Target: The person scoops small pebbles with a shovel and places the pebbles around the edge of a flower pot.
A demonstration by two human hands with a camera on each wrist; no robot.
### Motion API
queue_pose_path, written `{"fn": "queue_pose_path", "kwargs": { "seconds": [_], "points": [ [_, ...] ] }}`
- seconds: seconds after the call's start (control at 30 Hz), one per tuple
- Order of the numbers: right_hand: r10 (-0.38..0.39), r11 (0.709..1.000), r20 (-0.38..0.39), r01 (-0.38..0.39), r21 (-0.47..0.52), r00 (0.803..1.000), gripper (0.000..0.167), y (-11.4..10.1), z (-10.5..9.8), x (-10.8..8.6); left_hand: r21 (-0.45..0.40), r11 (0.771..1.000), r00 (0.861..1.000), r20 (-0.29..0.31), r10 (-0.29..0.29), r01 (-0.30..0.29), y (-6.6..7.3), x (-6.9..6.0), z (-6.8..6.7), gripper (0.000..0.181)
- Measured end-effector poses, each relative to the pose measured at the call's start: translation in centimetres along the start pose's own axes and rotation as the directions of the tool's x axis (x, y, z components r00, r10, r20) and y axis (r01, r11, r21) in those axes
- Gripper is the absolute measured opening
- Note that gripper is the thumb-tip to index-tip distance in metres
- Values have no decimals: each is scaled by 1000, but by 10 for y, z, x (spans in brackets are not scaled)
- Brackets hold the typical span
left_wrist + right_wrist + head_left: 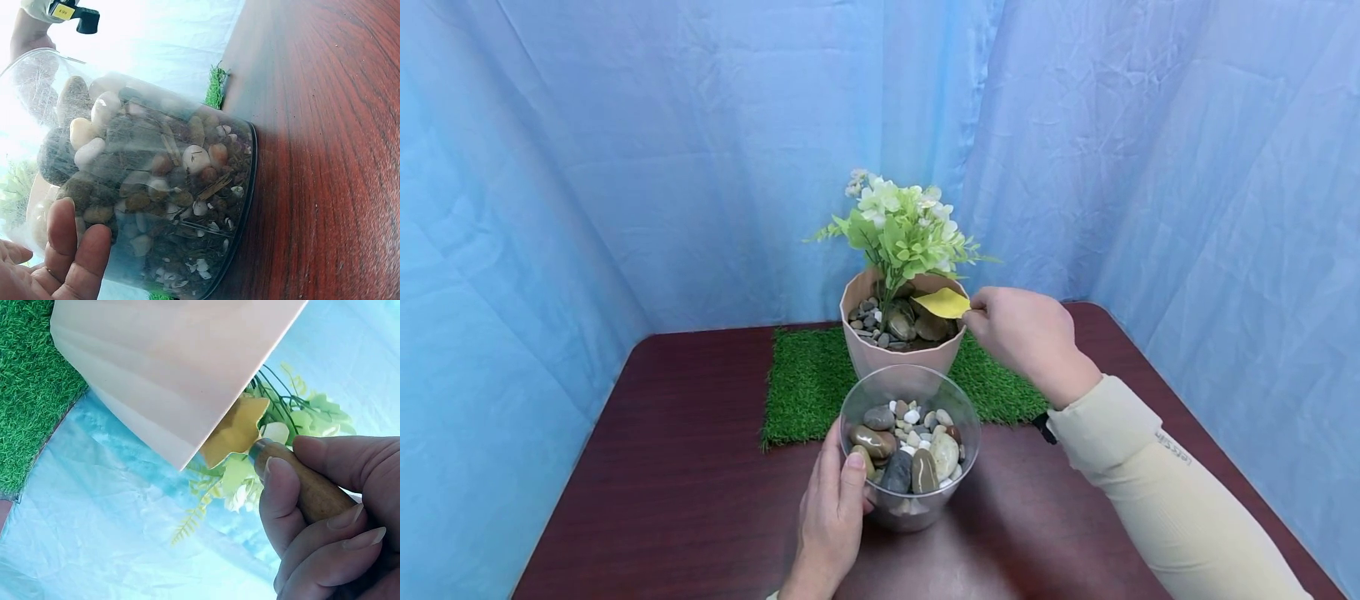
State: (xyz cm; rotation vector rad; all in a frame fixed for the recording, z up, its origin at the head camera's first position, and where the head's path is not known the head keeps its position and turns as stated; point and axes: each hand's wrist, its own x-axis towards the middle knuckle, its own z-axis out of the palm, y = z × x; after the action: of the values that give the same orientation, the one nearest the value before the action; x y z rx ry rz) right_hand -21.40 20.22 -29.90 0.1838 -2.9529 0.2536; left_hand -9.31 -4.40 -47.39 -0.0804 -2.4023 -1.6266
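My right hand (1026, 329) grips a small garden trowel by its wooden handle (319, 487). The trowel's yellow blade (944, 303) is over the right side of the opening of a pale pink flowerpot (898, 358). Inside that pot, stones (901, 321) lie around the stems of a white-flowered plant (910, 225). With thumb near the rim and fingers around the side, my left hand (835, 508) holds a clear plastic container (901, 518) in front of the pot. Mixed pebbles (925, 450), large and small, fill much of it.
A mat of artificial grass (808, 383) lies under the pot on the dark red-brown table (692, 467). Light blue curtains (722, 167) hang behind and on both sides.
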Motion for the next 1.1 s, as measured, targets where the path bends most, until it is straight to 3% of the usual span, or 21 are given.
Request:
{"fn": "queue_pose_path", "kwargs": {
  "seconds": [0.27, 0.7, 0.93, 1.1],
  "points": [
    [18, 997, -32, -16, 70, 999, 33, 17, 0, -11, 8, 1000, 1000, -12, 7, -7, -1, -2, 1, 54],
    [-11, 973, -208, 58, 223, 978, 40, 32, -1, -51, 31, 999, 1000, -16, 25, -24, -1, 0, 1, 54],
    [-126, 967, -298, 184, 177, 946, 19, 26, -5, -76, 39, 998, 999, -16, 42, -42, -1, 0, 1, 54],
    [-229, 950, -279, 277, 146, 933, 12, 20, -9, -87, 32, 997, 998, -20, 66, -65, -2, -1, 1, 53]
  ]
}}
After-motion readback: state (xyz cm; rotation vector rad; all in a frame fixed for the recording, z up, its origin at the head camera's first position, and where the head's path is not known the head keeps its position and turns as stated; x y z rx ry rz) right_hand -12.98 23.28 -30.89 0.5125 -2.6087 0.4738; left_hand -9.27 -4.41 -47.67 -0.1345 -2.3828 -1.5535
